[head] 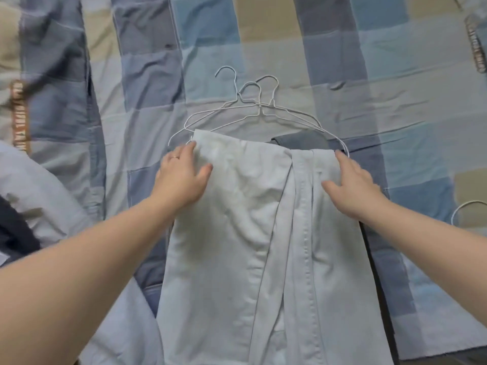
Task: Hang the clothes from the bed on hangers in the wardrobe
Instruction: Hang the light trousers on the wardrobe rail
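Covering the bed, a checked bedcover [342, 75] in blue, grey and beige lay wrinkled under everything. At the near left sat a heap of pale cloth [44, 188] with a dark piece [15, 233] beside it, and at the right edge the curved end of another white hanger [454, 214] showed. Three white wire hangers [253, 106] lay overlapped at the middle, hooks pointing far. A pale garment [237, 233] lay over their lower parts, its long axis running near to far, its straight far edge toward the hooks, its near end passing out of view. It hid most of a grey-blue garment [297, 140] beneath, which peeked out at the far right. The left hand [181, 177], wearing a ring [175, 158], rested flat on the pale garment's far left corner with fingers straight; the right hand [353, 185] lay flat on the far right corner, fingers spread, fingertips just beside a hanger's end
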